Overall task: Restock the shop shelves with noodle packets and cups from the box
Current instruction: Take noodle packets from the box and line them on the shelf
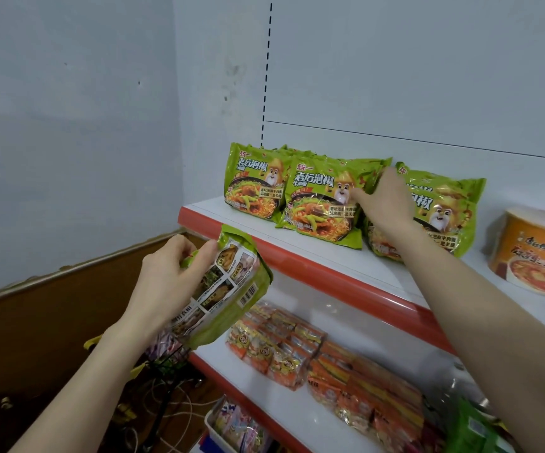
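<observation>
left hand (166, 282) grips a green noodle packet (232, 289) below the top shelf's (330, 273) front edge; farther in, right hand (389, 204), fingers seemingly straight, presses the middle standing packet (317, 204); a hard shove could topple it off.

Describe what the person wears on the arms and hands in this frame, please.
The left forearm and right forearm are bare to the frame edge, with no sleeves in view. The left hand and right hand are ungloved; no ring, watch or bracelet shows.
</observation>
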